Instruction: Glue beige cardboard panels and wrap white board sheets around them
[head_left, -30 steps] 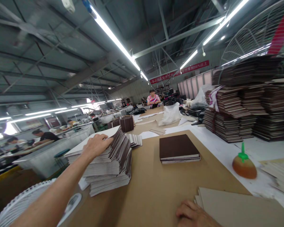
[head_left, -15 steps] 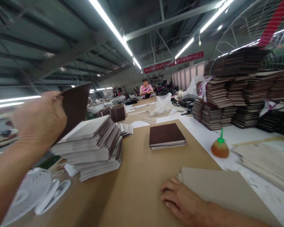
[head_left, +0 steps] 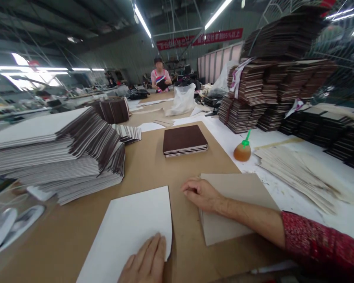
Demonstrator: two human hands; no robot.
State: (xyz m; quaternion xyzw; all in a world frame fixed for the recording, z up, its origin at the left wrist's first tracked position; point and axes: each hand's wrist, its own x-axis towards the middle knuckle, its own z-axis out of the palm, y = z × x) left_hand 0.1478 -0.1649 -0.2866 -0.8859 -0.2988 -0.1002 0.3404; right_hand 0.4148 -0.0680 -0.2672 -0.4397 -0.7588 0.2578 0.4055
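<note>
My left hand (head_left: 146, 259) lies flat on the white face of a panel (head_left: 132, 220), its fingers stretched out near the right edge. The panel rests on the brown table cover, and a dark edge shows on its right side. My right hand (head_left: 202, 193) is over the upper left corner of the grey-beige boards (head_left: 233, 208). Its fingers are curled together, and whether anything is between them is hidden. Ahead lies a small pile of dark brown panels (head_left: 185, 139). A tall stack of white-faced, brown-backed panels (head_left: 85, 149) stands at the left.
A squat bottle with a green nozzle (head_left: 242, 151) stands at the right near loose beige sheets (head_left: 297, 173). High stacks of brown panels (head_left: 268, 86) rise behind. A white fan (head_left: 14, 224) lies at the lower left. A person (head_left: 161, 76) is at the table's far end.
My left hand has come down from above the left stack with a panel, which now lies white side up on the table. My right hand's fingers have curled in. The view has tilted down.
</note>
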